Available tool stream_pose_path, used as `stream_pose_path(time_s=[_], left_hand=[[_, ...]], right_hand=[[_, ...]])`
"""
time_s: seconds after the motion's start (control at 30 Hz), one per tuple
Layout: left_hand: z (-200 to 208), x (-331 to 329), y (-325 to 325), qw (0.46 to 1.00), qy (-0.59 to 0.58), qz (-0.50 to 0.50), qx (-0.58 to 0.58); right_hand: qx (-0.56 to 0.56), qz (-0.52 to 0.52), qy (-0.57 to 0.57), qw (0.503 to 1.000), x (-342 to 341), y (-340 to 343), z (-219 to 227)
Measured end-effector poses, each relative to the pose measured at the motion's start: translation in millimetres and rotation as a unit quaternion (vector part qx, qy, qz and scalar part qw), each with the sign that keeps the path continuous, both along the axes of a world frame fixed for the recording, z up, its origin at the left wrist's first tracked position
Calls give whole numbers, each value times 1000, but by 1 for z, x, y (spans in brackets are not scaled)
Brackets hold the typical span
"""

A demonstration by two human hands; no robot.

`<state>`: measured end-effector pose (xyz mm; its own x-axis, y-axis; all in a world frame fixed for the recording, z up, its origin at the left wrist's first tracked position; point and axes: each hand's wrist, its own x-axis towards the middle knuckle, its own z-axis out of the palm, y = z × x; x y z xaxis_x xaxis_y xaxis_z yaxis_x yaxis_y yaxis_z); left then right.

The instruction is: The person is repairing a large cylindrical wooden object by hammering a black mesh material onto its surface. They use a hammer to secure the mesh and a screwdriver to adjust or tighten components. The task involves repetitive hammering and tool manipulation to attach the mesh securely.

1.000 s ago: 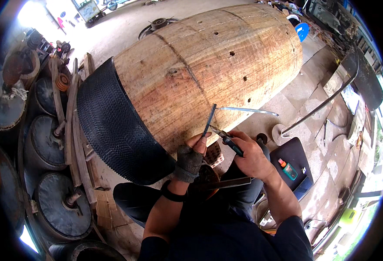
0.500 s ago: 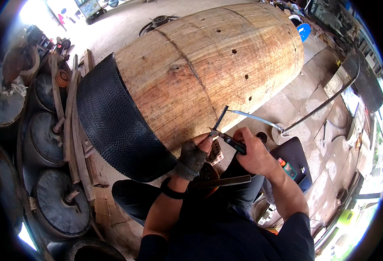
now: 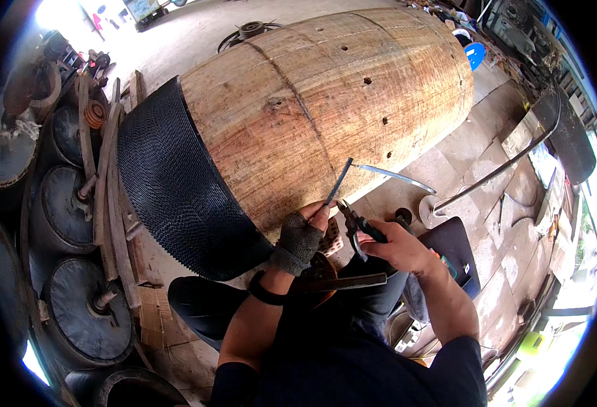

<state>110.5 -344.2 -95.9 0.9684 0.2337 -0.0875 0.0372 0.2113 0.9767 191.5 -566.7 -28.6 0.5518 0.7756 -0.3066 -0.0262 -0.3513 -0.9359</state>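
Note:
A thin grey-blue strip (image 3: pixel 340 182) is pinched in my left hand (image 3: pixel 297 243), which wears a grey fingerless glove. The strip rises from my fingertips, bends sharply, and its pale tail runs off to the right. My right hand (image 3: pixel 396 245) grips a pair of pliers (image 3: pixel 361 227); the handles are spread and the jaws point at the left fingertips, apart from the strip. Both hands are in front of a big barrel-shaped wooden drum body (image 3: pixel 298 129) lying on its side. A ridged black band (image 3: pixel 176 183) wraps its left end.
Several round dark drums (image 3: pixel 85 308) and wooden slats (image 3: pixel 108 217) line the left side. A dark bar (image 3: pixel 346 282) lies across my lap. To the right are a dark case (image 3: pixel 451 247) and a long thin rod (image 3: pixel 495 173). A blue disc (image 3: pixel 475 55) is beyond the drum body.
My right hand has drawn the pliers slightly down and away from the strip, and their handles have spread. The left hand keeps its pinch, almost in place. The strip's tail has shifted slightly.

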Motion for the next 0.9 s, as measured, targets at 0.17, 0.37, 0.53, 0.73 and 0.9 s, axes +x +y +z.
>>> stream_pose_path(time_s=[0.17, 0.37, 0.53, 0.73, 0.9], left_hand=[[-3, 4, -4, 998, -19, 31, 44], [8, 4, -3, 999, -2, 23, 47], [15, 3, -5, 995, -53, 37, 75], [9, 4, -5, 996, -43, 38, 74], [1, 4, -6, 995, -52, 68, 46]], right_hand=[[101, -28, 94, 990, -6, 5, -19], [197, -59, 311, 928, -25, 21, -11], [167, -40, 191, 966, -30, 26, -14], [151, -23, 269, 951, -26, 24, -31], [224, -55, 323, 918, -19, 16, -15]])
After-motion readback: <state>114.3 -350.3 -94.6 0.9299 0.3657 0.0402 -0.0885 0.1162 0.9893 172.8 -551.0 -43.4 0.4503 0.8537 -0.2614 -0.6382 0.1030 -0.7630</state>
